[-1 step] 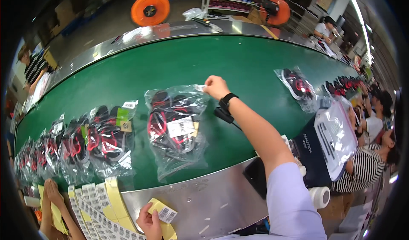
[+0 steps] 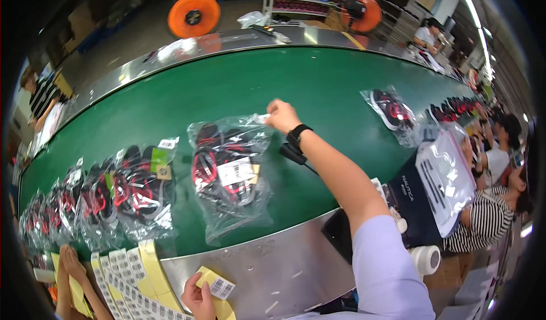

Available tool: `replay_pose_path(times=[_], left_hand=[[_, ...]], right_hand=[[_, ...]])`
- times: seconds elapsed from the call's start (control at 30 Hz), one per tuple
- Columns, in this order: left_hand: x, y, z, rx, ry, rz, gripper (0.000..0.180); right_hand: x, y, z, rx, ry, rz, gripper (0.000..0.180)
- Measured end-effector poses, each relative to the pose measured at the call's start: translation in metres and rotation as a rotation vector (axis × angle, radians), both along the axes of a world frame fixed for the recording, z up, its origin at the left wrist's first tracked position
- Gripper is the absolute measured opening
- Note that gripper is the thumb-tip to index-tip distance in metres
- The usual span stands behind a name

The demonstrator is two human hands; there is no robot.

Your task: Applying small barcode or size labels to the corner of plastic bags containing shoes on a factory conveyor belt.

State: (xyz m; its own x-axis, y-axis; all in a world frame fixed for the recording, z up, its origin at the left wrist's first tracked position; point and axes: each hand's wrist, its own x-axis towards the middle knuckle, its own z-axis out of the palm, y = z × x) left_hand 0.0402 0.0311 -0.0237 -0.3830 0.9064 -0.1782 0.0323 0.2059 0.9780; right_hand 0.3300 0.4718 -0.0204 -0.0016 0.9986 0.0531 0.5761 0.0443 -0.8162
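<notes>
right hand (image 2: 282, 117) at bagged shoes (image 2: 212, 163) | beside: black device (image 2: 293, 153) | left: label strips (image 2: 121, 270)

Near my right fingers (image 2: 275, 114), the clear, roughly rectangular plastic bag (image 2: 242, 215) looked thin, glossy and crinkled; beneath them, the broad green belt (image 2: 318, 81), smooth. My left fingers (image 2: 192, 290) held smooth-looking yellow paper strip (image 2: 210, 275) above the long silver metal ledge (image 2: 278, 263), shiny.

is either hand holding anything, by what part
Left hand: label strip, by its left edge. Right hand: on the bag, top right corner; gripping or pressing, I can't tell.
</notes>
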Motion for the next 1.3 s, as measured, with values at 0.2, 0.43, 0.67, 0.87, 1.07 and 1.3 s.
replay_pose_path(times=[0.2, 0.43, 0.67, 0.87, 1.07, 1.3], left_hand=[[0.009, 0.003, 0.012, -0.061, 0.0, 0.046, 0.025], [0.005, -0.001, 0.015, -0.226, 0.197, 0.006, 0.028], [0.0, -0.009, -0.019, -0.09, 0.203, 0.035, 0.027], [0.004, -0.005, -0.013, -0.182, 0.177, 0.026, 0.028], [0.019, -0.002, -0.008, -0.053, 0.129, -0.013, 0.027], [0.016, -0.007, 0.002, 0.056, -0.202, -0.009, 0.027]], right_hand=[[0.068, 0.023, 0.008, -0.032, 0.109, -0.048, 0.065], [0.225, -0.011, 0.052, -0.223, -1.12, -0.426, 0.03], [0.363, -0.044, 0.01, -0.316, -1.398, -0.45, 0.029], [0.33, -0.008, 0.022, -0.23, -1.123, -0.417, 0.027], [0.149, -0.025, 0.009, 0.045, -0.616, 0.207, 0.024], [-0.032, -0.254, 0.103, 0.01, 0.387, 0.903, 0.024]])
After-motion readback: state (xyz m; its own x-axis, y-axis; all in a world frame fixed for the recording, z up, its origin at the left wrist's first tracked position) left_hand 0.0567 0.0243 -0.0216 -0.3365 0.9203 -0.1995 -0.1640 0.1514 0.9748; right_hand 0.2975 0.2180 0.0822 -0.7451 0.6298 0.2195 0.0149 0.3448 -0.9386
